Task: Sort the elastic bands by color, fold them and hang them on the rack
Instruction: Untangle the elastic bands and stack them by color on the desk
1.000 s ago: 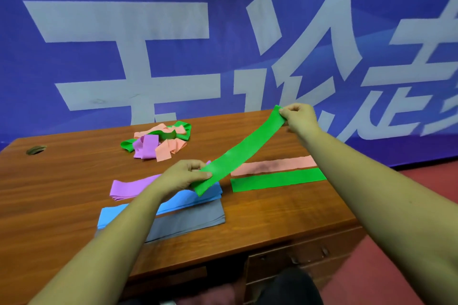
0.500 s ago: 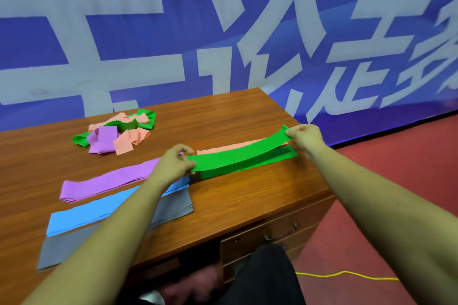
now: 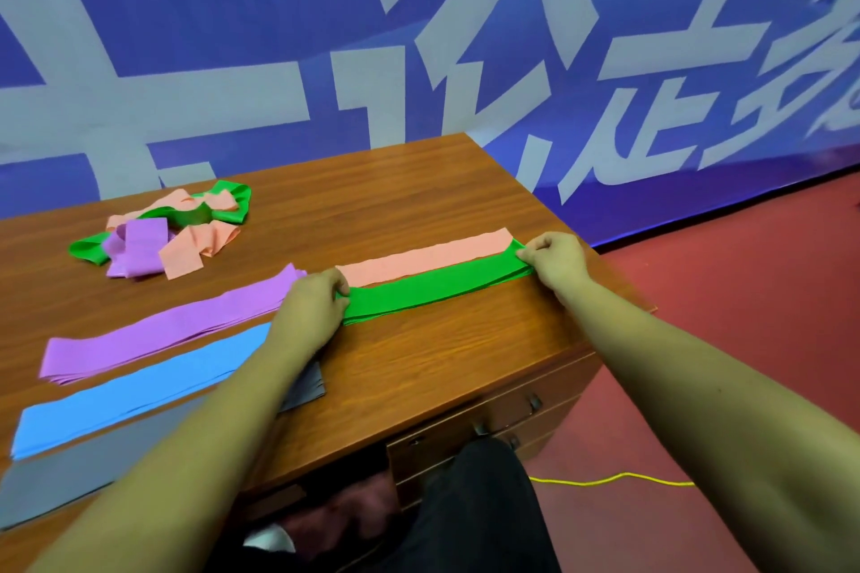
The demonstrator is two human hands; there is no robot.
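Observation:
A green elastic band (image 3: 433,286) lies stretched flat on top of another green band on the wooden desk (image 3: 419,368). My left hand (image 3: 312,309) pinches its near-left end and my right hand (image 3: 556,261) pinches its far-right end. A pink band (image 3: 419,258) lies flat just behind it. To the left lie flat stacks of purple bands (image 3: 172,326), blue bands (image 3: 139,386) and grey bands (image 3: 70,484); my left forearm covers part of the blue and grey ones. A tangled pile of green, pink and purple bands (image 3: 163,230) sits at the back left. No rack is in view.
A blue banner with large white characters (image 3: 465,37) hangs right behind the desk. The desk's right edge drops to a red floor (image 3: 744,340), where a yellow cord (image 3: 605,479) lies. Drawers with handles (image 3: 502,419) face me, and dark trousers (image 3: 465,516) show below.
Both hands have lowered the green band from the air onto the green band on the desk, stretched flat. The view has swung to the right.

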